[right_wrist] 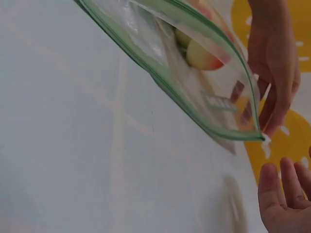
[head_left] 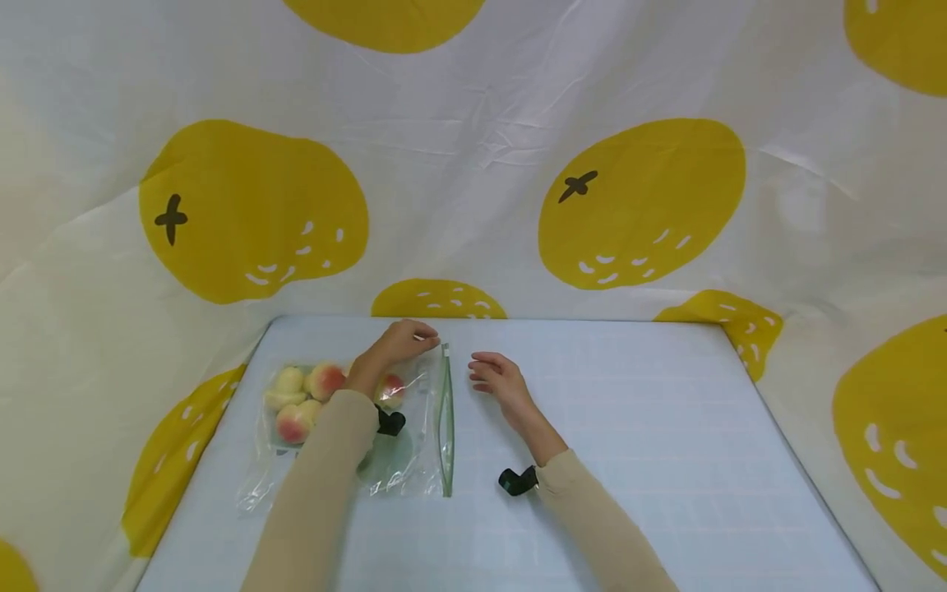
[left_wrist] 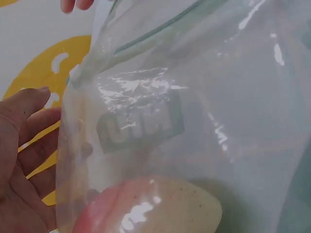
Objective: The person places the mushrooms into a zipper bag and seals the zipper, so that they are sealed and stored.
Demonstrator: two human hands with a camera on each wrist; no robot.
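A clear zip bag (head_left: 418, 460) lies on the left of the table, its green zip strip (head_left: 447, 411) facing right with the mouth parted. Inside are several yellow-and-red peaches (head_left: 294, 422); in the left wrist view one peach (left_wrist: 160, 208) shows close up through the plastic. My left hand (head_left: 403, 342) reaches over the bag to its far side, near the upper end of the zip, its fingers loosely bent and holding nothing. My right hand (head_left: 501, 381) hovers right of the zip, apart from the bag, with relaxed fingers. Near the zip's end is a small white slider (right_wrist: 266, 139).
A pale table (head_left: 651, 444) extends to the right of the bag. Behind it hangs a white cloth (head_left: 459, 189) printed with big yellow fruit shapes. Black wrist cameras (head_left: 518, 481) stick out from both sleeves; the left forearm covers part of the bag.
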